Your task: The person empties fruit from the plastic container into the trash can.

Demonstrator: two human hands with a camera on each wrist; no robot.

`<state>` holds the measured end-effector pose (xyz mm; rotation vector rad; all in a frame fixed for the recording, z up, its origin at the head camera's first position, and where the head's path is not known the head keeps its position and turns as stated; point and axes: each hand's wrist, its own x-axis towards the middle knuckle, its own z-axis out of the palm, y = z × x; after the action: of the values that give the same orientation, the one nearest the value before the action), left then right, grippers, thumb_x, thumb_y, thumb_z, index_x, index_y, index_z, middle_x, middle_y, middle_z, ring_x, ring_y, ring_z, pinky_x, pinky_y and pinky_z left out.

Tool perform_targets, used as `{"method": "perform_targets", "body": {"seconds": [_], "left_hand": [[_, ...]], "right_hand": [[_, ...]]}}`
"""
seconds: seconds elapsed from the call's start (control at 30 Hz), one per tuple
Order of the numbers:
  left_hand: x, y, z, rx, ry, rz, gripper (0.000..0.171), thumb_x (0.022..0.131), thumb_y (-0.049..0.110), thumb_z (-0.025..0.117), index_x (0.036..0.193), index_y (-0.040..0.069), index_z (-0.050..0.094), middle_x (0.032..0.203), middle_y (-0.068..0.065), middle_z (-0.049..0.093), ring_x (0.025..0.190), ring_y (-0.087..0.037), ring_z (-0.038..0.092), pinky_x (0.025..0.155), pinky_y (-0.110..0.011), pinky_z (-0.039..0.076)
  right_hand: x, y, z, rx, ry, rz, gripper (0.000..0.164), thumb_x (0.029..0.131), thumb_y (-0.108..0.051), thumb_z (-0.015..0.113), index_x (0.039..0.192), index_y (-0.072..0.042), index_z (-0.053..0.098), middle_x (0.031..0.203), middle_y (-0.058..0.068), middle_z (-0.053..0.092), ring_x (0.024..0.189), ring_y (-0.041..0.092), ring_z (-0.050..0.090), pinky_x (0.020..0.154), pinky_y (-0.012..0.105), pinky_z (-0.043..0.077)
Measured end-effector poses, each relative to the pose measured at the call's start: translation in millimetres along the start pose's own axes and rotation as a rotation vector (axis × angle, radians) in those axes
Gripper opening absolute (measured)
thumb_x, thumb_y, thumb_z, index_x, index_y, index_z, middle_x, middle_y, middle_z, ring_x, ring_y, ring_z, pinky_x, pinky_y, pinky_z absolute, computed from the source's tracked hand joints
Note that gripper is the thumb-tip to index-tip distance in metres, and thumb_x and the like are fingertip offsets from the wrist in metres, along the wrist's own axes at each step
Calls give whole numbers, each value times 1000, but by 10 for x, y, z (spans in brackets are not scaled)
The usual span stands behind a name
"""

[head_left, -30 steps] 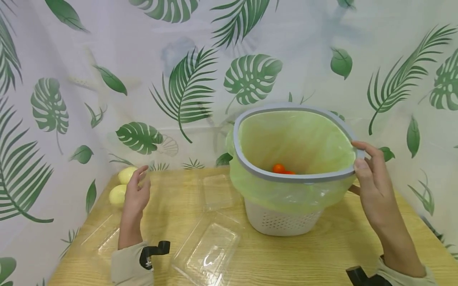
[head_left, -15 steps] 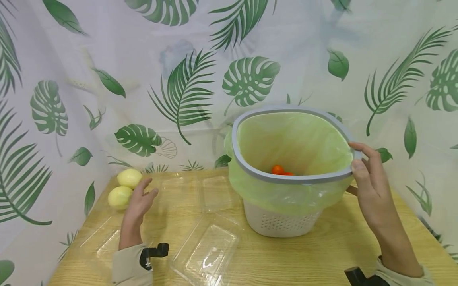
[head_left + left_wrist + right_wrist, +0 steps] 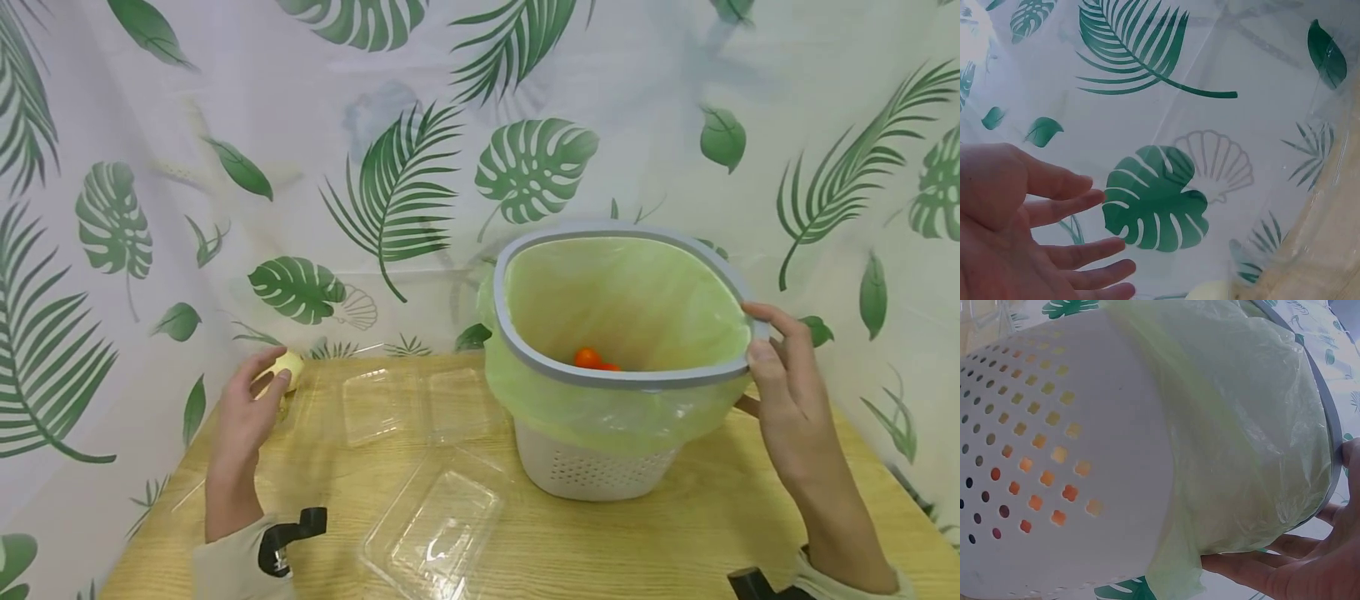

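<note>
My left hand (image 3: 243, 408) is at the far left of the table, fingers spread and slightly bent. In the left wrist view nothing lies between thumb and fingers. Just beyond it shows a pale yellow round fruit (image 3: 291, 369), mostly hidden by the hand; its exact kind cannot be told. My right hand (image 3: 793, 392) grips the grey rim of a white perforated waste bin (image 3: 592, 471), thumb on the near side. A light green bag (image 3: 600, 412) lines the bin and folds over its outside. Inside lie orange-red round things (image 3: 587, 358), partly hidden by the rim.
Clear plastic trays lie left of the bin: a large one (image 3: 442, 525) in front, and two smaller ones (image 3: 375, 406) behind it. A leaf-printed sheet (image 3: 420, 208) hangs along the back and sides of the wooden table (image 3: 600, 550).
My left hand has moved leftward and now covers most of the yellow fruits, two of which showed beside it before. The right hand keeps its grip on the bin's rim.
</note>
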<state>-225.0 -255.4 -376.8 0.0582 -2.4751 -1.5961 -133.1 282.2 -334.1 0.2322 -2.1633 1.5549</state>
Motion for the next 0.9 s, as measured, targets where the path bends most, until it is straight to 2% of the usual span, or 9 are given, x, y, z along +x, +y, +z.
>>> {"method": "perform_targets", "body": {"seconds": [0.1,0.2,0.33,0.47,0.63,0.83,0.9], "left_hand": [[24,-60,-82,-15,98,4,42,106,8,50,146,-4,48,155,-28,40,144,-50,34,118,-60,30],[68,-169,-167,-3,185,-27,41,104,7,50,144,-3,51,152,-28,44,142,-49,38,117,-59,32],[113,-306,-279,26,234,-102,42,103,7,49,144,-3,51,152,-31,43,142,-48,38,118,-56,32],[152,-427,-362,115,182,-196,47,104,14,48,148,-2,47,155,-35,35,145,-52,31,118,-61,28],[169,-606,-488,271,82,-256,53,105,24,46,151,-2,41,158,-37,27,145,-56,25,115,-67,26],[199,-720,-572,330,-36,-305,57,106,26,42,152,-7,34,158,-39,23,143,-57,24,115,-67,27],[200,-754,-589,338,-55,-318,57,106,25,39,150,-10,34,155,-41,25,143,-58,24,115,-66,28]], "right_hand": [[-1,3,7,0,-1,3,48,111,-20,33,159,-18,33,125,13,49,113,20,52,77,12,51],[3,-1,16,12,3,6,48,111,-20,34,159,-18,34,119,15,48,111,21,52,77,12,51],[11,-4,21,36,12,6,47,111,-19,34,158,-17,35,115,16,45,111,21,52,77,13,52],[1,6,20,31,11,11,47,111,-20,33,158,-17,35,108,16,40,108,21,49,76,12,51],[-5,27,25,26,12,19,47,111,-19,33,158,-17,35,108,16,39,108,21,48,76,12,51],[9,51,9,73,13,21,47,111,-19,33,158,-16,35,127,14,43,114,21,49,75,12,51],[15,50,11,89,9,21,47,111,-19,33,158,-16,35,125,14,42,114,21,48,75,11,50]]}}
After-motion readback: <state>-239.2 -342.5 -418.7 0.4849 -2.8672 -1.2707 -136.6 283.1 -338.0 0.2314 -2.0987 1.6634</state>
